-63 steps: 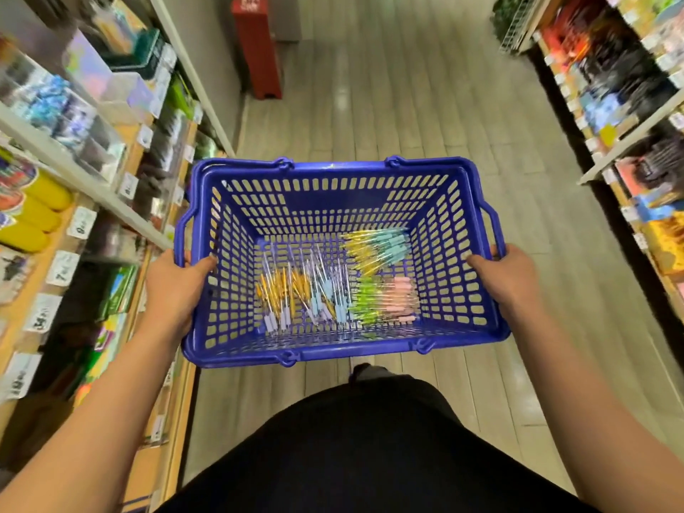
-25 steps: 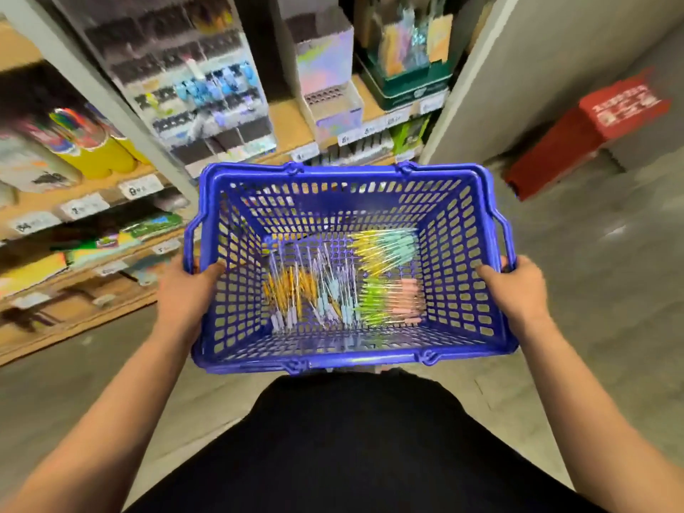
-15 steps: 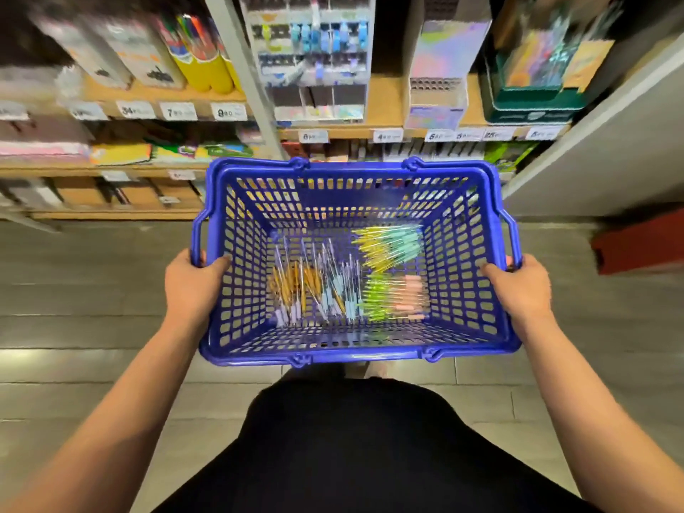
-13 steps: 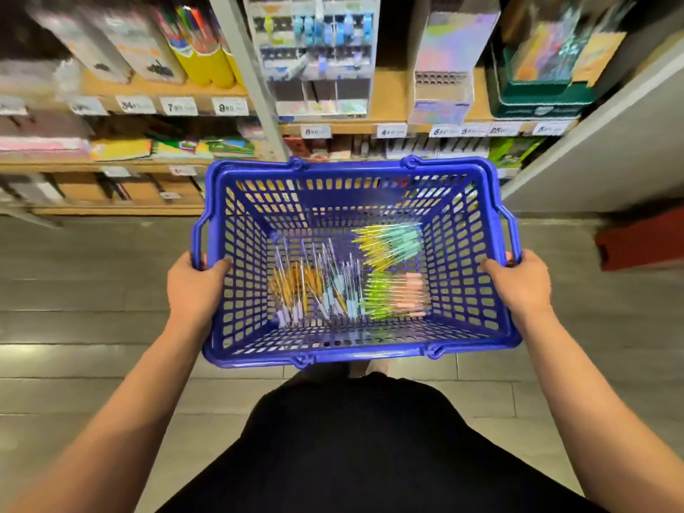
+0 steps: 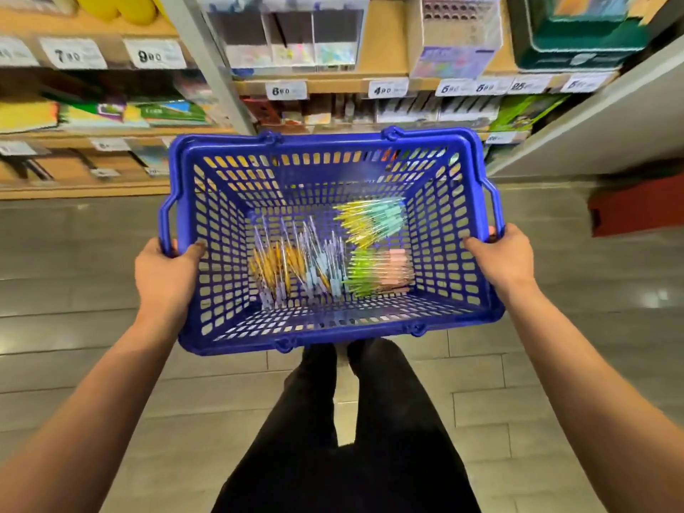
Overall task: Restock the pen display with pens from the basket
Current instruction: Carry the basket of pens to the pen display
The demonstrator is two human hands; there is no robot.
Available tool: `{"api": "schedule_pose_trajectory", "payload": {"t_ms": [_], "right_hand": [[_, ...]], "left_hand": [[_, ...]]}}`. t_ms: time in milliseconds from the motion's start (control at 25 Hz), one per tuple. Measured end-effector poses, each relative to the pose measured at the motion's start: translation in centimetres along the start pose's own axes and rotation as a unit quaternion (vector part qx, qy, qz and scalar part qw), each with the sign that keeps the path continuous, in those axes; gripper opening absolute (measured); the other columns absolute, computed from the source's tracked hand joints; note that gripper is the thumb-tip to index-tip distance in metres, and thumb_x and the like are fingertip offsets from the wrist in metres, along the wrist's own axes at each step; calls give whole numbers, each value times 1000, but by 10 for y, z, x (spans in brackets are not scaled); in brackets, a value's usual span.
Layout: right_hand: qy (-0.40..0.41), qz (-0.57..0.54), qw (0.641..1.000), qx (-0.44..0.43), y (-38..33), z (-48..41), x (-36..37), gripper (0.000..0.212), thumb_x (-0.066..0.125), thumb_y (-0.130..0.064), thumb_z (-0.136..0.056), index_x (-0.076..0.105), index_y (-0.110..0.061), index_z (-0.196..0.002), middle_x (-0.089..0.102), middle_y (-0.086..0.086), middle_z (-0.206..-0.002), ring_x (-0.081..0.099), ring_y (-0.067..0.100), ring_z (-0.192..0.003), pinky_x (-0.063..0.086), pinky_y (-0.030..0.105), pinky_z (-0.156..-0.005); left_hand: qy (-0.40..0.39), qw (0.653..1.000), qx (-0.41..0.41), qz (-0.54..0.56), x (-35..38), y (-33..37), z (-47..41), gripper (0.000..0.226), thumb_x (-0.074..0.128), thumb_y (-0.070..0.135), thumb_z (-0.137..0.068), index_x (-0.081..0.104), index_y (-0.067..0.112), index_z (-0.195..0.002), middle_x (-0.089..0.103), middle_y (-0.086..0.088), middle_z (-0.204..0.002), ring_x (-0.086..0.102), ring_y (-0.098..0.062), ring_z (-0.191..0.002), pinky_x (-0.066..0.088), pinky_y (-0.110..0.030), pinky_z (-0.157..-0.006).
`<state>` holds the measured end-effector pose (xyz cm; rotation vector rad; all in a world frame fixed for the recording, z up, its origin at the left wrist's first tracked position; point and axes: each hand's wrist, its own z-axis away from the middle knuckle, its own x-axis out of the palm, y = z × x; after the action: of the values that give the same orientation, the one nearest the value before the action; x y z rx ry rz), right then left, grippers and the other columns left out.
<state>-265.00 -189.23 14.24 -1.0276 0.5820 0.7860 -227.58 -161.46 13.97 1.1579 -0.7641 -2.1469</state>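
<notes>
I hold a blue plastic basket (image 5: 333, 329) out in front of me, over the floor. My left hand (image 5: 163, 279) grips its left rim and my right hand (image 5: 503, 257) grips its right rim. On the basket's bottom lie several pens: a loose heap of orange and pale blue ones (image 5: 296, 268) at the left, a yellow and teal bundle (image 5: 370, 218) at the back right, and a green and pink bundle (image 5: 377, 272) in front of it. The clear pen display (image 5: 292, 31) stands on the shelf beyond the basket, cut off by the top edge.
Wooden shelves (image 5: 385, 74) with price tags run across the top, filled with stationery. An iridescent box (image 5: 455, 35) and a green tray (image 5: 581, 35) stand right of the display. A red object (image 5: 636, 205) sits on the grey tiled floor at the right. My dark-trousered legs (image 5: 351, 438) are below.
I have turned from the aisle to face the shelves and stepped closer; the display now sits higher and larger in view. Both hands keep their grip on the basket.
</notes>
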Motion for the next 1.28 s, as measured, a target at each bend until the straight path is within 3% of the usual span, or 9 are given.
{"api": "schedule_pose_trajectory", "payload": {"t_ms": [120,240,320,600,720,840,920,1120,1280], "right_hand": [[-14,6,1000,12,11,-42,42,30,79,-28,-77,58,-15,-94,70,5,-93,69,29,-86,57,43,-80],[-20,6,999,30,29,-83,87,29,80,-28,-76,59,-16,-93,69,5,-90,68,29,-83,55,38,-76],[-32,-23,998,48,45,-115,122,29,81,-26,-76,60,-17,-95,71,5,-91,69,26,-80,57,36,-75],[-83,-140,979,120,104,-224,242,36,84,-14,-79,63,-17,-108,70,-8,-84,70,6,-66,56,20,-59],[-74,-170,972,144,116,-249,275,29,83,-8,-78,62,-19,-94,69,-7,-78,66,-1,-47,50,15,-42],[-84,-201,963,157,127,-269,307,31,82,-6,-78,59,-23,-89,72,-3,-81,69,5,-51,54,20,-44],[-83,-206,963,154,134,-282,324,30,80,-3,-79,60,-20,-94,72,-2,-82,70,8,-54,56,22,-46],[-87,-193,965,158,149,-305,355,29,79,-5,-81,58,-21,-93,70,-2,-84,69,13,-65,55,23,-49],[-86,-191,963,170,174,-317,371,29,79,-6,-81,58,-17,-99,72,2,-87,70,14,-65,56,25,-48]], "left_hand": [[10,1000,-9,-13,38,-22,-34,24,76,36,-76,63,21,-90,74,-11,-100,73,-35,-93,59,-54,-88],[21,999,-16,-28,79,-47,-71,28,77,34,-78,63,17,-95,73,-15,-101,72,-35,-92,58,-54,-88],[23,999,-20,-24,111,-66,-96,22,77,29,-80,59,20,-85,71,-11,-97,69,-29,-86,58,-52,-87],[27,999,-28,-23,223,-148,-199,22,77,21,-83,55,22,-77,69,-10,-92,65,-25,-82,59,-50,-85],[10,998,-16,-53,252,-176,-232,22,78,24,-87,57,19,-81,69,-11,-92,65,-25,-81,59,-47,-83],[-3,994,-18,-108,276,-210,-260,30,77,38,-89,59,15,-89,69,-8,-87,65,-26,-76,55,-42,-74],[-1,992,-20,-122,288,-230,-274,33,76,42,-89,55,18,-83,65,-2,-76,61,-24,-67,49,-36,-64],[-30,990,-72,-121,317,-263,-297,32,74,45,-89,57,18,-89,72,-11,-91,71,-34,-83,59,-50,-80],[-40,989,-80,-121,335,-280,-306,29,73,44,-90,55,22,-86,68,-2,-84,70,-30,-80,55,-40,-71]]}}
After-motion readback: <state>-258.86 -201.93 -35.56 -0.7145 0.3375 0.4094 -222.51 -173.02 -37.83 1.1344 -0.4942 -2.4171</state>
